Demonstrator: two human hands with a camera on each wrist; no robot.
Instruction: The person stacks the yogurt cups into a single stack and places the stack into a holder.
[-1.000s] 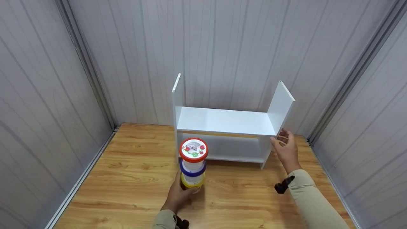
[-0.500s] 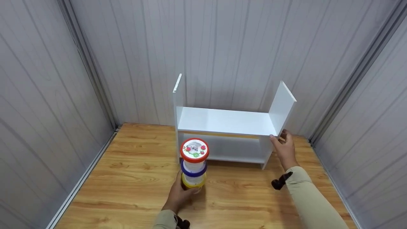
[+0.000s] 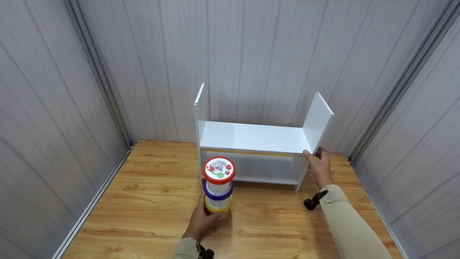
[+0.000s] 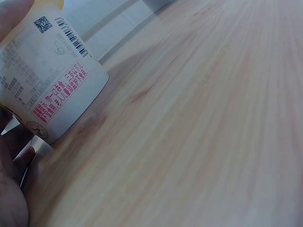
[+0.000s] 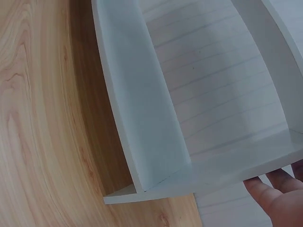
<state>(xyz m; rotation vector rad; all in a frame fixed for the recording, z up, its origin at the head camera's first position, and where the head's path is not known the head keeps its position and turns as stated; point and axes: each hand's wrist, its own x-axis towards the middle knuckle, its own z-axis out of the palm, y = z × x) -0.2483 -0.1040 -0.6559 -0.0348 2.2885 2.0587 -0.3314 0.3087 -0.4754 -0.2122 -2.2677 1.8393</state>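
Observation:
Three small clear plastic tubs stand stacked in the head view: the red-lidded tub [image 3: 219, 169] on top, the blue-lidded tub [image 3: 218, 190] in the middle and the yellow-lidded tub [image 3: 218, 204] at the bottom. My left hand [image 3: 202, 220] holds the bottom one from the left and front; the left wrist view shows its printed side [image 4: 52, 71] close to the wooden surface. To the right, my right hand [image 3: 319, 166] grips the side of a white two-tier shelf [image 3: 255, 137], thumb at the front corner. In the right wrist view, fingers [image 5: 262, 191] touch the side panel's outer face.
The wooden tabletop [image 3: 154, 201] lies under everything. Behind the shelf rises a pale panelled wall [image 3: 233, 57], with side walls left and right. The shelf's lower board [image 3: 264, 169] sits just above the tabletop, partly behind the tubs.
My right hand has moved slightly left and closed from beside the shelf onto its right side panel. The left hand and the stacked tubs have stayed in place.

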